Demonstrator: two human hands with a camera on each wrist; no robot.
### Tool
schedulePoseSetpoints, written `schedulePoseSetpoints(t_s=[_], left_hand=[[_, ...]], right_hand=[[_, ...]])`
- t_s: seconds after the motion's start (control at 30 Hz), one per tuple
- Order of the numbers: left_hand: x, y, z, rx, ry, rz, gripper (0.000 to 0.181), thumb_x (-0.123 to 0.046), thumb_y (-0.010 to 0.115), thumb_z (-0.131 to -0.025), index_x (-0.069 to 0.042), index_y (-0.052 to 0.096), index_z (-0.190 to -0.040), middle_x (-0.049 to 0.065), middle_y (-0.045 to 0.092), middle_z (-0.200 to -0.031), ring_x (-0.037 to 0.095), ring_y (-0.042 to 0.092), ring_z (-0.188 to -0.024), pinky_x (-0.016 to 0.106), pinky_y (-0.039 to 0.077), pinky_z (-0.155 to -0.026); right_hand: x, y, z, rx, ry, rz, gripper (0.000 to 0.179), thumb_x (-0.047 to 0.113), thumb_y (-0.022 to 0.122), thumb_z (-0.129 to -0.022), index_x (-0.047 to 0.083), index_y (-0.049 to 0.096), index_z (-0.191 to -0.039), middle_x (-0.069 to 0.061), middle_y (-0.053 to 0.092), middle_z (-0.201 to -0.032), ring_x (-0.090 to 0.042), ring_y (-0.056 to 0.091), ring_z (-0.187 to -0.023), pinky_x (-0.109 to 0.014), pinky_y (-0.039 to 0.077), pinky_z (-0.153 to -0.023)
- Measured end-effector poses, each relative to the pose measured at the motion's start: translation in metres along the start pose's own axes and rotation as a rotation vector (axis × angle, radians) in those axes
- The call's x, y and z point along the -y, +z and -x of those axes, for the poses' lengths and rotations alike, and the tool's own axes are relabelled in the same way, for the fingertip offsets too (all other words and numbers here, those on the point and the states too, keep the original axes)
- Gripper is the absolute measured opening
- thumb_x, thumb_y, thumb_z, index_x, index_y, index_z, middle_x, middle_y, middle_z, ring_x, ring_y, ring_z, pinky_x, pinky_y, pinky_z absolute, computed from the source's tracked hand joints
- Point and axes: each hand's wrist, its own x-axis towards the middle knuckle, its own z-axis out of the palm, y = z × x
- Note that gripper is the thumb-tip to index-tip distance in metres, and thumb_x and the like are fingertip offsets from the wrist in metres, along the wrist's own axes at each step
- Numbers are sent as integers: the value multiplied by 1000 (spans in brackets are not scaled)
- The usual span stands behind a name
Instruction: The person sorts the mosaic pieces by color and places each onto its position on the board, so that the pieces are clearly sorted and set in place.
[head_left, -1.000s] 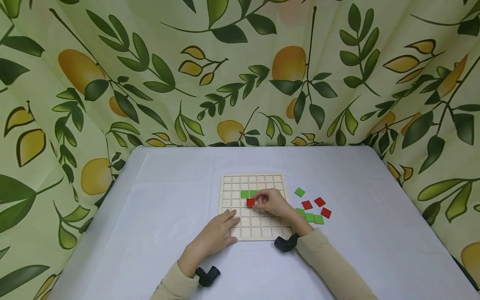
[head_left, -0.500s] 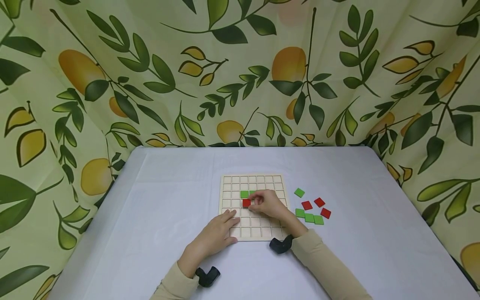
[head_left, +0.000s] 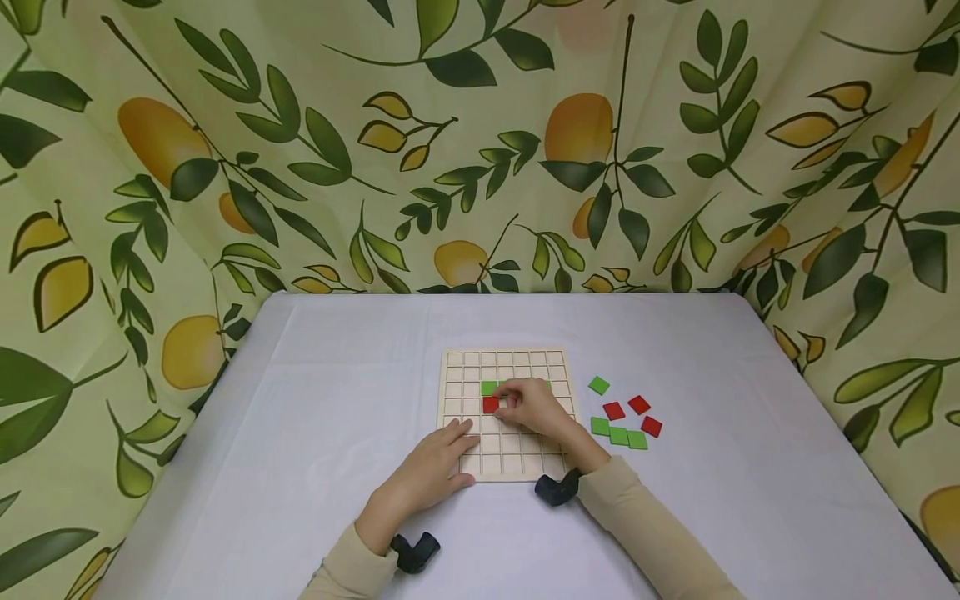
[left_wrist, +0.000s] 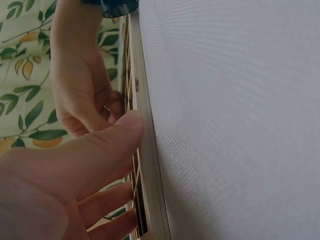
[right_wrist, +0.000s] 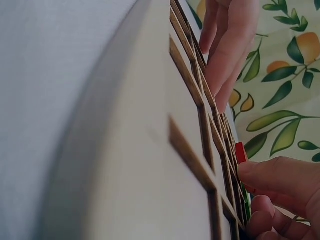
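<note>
Red and square, one tile [head_left: 490, 406] is pinched by the right hand [head_left: 534, 407] near the middle of the wooden grid [head_left: 512, 463], beside a green tile [head_left: 489, 388]. The left hand [head_left: 427, 468] rests, fingers extended, on the near-left corner; loose tiles [head_left: 614, 410] lie right.

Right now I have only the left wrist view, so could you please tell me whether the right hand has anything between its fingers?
Observer: Yes, in the head view the right hand pinches a red tile at its edge; whether that tile lies flat in a square of the board, I cannot tell.

Operator: Thank you; would you kindly say whether anything lies on the white cloth beyond the board's right edge?

Observer: Yes, seven loose tiles lie there: four green ones and three red ones.
</note>
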Motion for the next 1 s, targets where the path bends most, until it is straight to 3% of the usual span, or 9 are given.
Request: schedulePoseSetpoints(t_s=[1.0], left_hand=[[2,4,-1,3,-5,-6,54,-23,71,-86,-4,54,-134,15,45,-150,38,40,-141,51,39,-113]], right_hand=[[0,1,-1,-7,13,-20,24,11,77,-78,3,71,-100,-4,57,-66,-8,43,-55,-16,35,-49]])
